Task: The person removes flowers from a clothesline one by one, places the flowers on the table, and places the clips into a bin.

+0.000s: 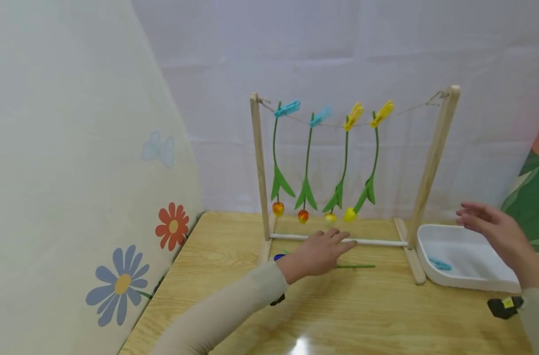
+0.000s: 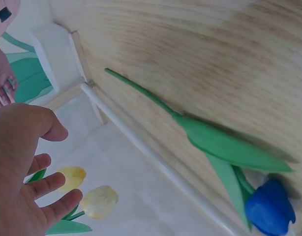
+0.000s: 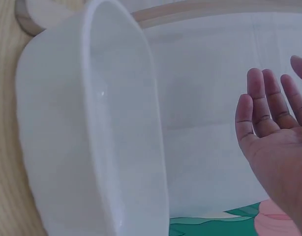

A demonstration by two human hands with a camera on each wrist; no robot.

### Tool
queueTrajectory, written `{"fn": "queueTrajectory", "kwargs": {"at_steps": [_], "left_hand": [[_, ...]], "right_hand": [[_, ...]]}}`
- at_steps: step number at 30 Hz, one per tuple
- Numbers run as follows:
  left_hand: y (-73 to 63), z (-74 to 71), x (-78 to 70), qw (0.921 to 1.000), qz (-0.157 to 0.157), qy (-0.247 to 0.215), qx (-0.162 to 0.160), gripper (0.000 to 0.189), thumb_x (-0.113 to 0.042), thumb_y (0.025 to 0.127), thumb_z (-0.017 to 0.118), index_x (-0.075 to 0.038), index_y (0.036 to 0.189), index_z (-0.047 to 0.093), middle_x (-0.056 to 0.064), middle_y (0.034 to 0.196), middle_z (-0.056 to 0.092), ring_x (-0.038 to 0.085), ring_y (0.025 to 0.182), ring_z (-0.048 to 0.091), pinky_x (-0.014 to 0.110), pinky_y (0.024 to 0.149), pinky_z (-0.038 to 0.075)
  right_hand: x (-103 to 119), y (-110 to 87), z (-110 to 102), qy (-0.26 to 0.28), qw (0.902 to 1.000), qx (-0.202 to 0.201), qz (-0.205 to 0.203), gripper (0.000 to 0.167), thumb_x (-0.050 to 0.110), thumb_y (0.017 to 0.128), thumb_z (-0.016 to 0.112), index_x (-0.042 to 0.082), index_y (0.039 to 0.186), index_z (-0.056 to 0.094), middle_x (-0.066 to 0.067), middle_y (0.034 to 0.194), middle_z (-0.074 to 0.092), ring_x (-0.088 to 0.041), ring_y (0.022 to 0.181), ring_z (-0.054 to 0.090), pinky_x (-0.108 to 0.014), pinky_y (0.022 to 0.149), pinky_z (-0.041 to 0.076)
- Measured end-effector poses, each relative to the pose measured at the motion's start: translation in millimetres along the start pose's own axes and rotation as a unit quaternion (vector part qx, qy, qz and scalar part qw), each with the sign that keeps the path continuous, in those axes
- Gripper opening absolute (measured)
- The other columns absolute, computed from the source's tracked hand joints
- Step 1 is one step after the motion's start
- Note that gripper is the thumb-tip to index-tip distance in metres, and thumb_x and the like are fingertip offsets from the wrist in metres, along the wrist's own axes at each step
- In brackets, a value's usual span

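Observation:
Several artificial tulips hang head down from a string on a wooden frame (image 1: 433, 162), among them a yellow tulip (image 1: 350, 214). Blue clothespins (image 1: 287, 108) and yellow clothespins (image 1: 382, 114) grip their stems. On the table lies a blue tulip (image 2: 270, 209) with a green stem. My left hand (image 1: 318, 252) is over this tulip, mostly covering it in the head view; its fingers are spread and hold nothing. Above the white tray (image 1: 473, 282) at the right is my right hand (image 1: 495, 229), fingers relaxed and holding nothing. A blue clothespin (image 1: 440, 264) lies in the tray.
A white rod (image 1: 380, 242) joins the frame's feet low over the wooden table (image 1: 362, 315). The tray stands against the frame's right foot. A wall with painted flowers (image 1: 123, 284) borders the left side, and a pale cloth (image 1: 318, 49) hangs behind.

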State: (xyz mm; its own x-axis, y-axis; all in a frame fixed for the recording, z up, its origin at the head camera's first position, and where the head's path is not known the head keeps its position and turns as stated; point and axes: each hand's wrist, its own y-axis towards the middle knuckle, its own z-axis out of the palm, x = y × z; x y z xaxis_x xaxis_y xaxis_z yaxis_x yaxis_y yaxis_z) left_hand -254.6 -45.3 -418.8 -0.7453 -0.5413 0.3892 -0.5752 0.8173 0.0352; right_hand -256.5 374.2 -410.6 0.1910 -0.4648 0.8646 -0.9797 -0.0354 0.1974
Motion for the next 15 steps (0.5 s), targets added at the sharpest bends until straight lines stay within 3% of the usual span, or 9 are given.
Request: {"fn": "queueTrajectory", "kwargs": {"at_steps": [2,5,7,11,15], "left_hand": [[0.2,-3.4,2.2,1.0,-0.002,-0.005,-0.003,0.06,-0.025,0.101,0.059,-0.024,0.157,0.036,0.002,0.155,0.044,0.02,0.135,0.048,0.033,0.094,0.056],[0.3,-8.1,5.7,0.9999,-0.004,-0.006,-0.015,0.06,-0.022,0.1,0.06,-0.023,0.156,0.038,0.003,0.155,0.045,0.021,0.134,0.049,0.033,0.093,0.056],[0.5,-10.4,8.5,0.9996,-0.005,-0.005,-0.027,0.06,-0.022,0.099,0.061,-0.023,0.155,0.039,0.003,0.153,0.047,0.021,0.133,0.05,0.034,0.091,0.057],[1.6,-15.6,15.0,0.9988,-0.008,-0.009,-0.048,0.059,-0.018,0.097,0.061,-0.022,0.153,0.041,0.004,0.149,0.05,0.021,0.131,0.052,0.034,0.089,0.057],[4.8,-21.7,21.6,0.9979,-0.016,-0.014,-0.061,0.059,-0.015,0.097,0.06,-0.022,0.153,0.041,0.005,0.149,0.049,0.022,0.13,0.052,0.034,0.09,0.057]], "right_hand": [[6.8,2.2,0.4,-0.013,0.9999,0.0,0.004,0.044,0.033,0.105,0.054,0.012,0.143,0.047,0.036,0.107,0.052,0.017,0.092,0.055,-0.004,0.074,0.042],[16.0,5.5,1.2,-0.032,0.9995,-0.002,0.008,0.057,0.037,0.104,0.055,0.003,0.148,0.042,0.037,0.107,0.051,0.018,0.093,0.054,-0.005,0.074,0.039],[21.3,7.2,0.7,-0.034,0.9994,0.0,0.005,0.054,0.038,0.104,0.055,0.008,0.148,0.044,0.037,0.106,0.052,0.018,0.094,0.053,-0.006,0.076,0.039],[30.4,9.3,-2.4,-0.004,0.9997,0.003,-0.023,0.027,0.028,0.106,0.054,0.031,0.133,0.051,0.036,0.107,0.056,0.016,0.094,0.056,-0.005,0.079,0.04],[39.7,10.7,-5.3,0.027,0.9987,0.001,-0.043,0.026,0.021,0.106,0.054,0.041,0.121,0.051,0.034,0.106,0.059,0.013,0.093,0.059,-0.003,0.077,0.042]]}}
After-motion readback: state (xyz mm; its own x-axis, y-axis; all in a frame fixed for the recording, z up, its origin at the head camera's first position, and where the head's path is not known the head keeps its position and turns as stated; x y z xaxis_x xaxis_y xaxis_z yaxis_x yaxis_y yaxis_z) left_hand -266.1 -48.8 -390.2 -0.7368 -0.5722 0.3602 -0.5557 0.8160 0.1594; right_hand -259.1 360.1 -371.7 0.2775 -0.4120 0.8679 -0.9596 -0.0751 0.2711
